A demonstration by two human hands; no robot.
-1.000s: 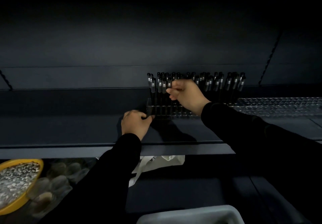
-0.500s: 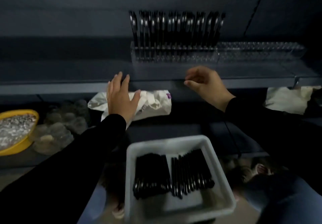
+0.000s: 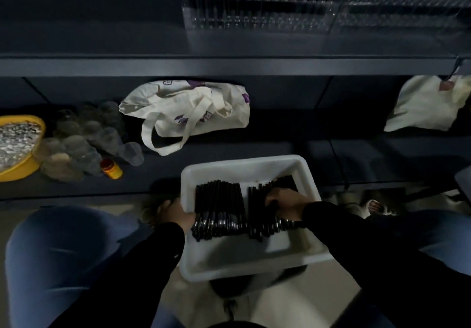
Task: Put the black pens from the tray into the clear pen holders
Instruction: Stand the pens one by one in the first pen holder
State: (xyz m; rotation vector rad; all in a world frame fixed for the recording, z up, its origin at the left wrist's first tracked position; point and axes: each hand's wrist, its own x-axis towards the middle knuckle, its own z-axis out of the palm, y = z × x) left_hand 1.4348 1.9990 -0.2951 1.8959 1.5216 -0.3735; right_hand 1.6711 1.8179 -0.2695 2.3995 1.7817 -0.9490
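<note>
A white tray [image 3: 244, 167] sits low in front of me with two rows of black pens [image 3: 219, 208] lying in it. My left hand [image 3: 177, 214] grips the tray's left rim. My right hand [image 3: 284, 200] lies on the right row of pens, fingers curled down among them; whether they pinch a pen is hidden. Up on the shelf stands a clear pen holder [image 3: 257, 14] filled with black pens, and beside it on the right a clear pen holder [image 3: 400, 11] with bare slots.
The lower shelf holds a white tote bag [image 3: 188, 113], several clear cups [image 3: 86, 139], an orange-capped bottle [image 3: 112, 169] and a yellow bowl [image 3: 21, 146] at the left. Another white bag [image 3: 428, 103] lies at the right. My knees in blue jeans flank the tray.
Both hands left the pen holder on the shelf and dropped to the tray. The view tilted down; the left hand took the tray's rim and the right reached into the pens.
</note>
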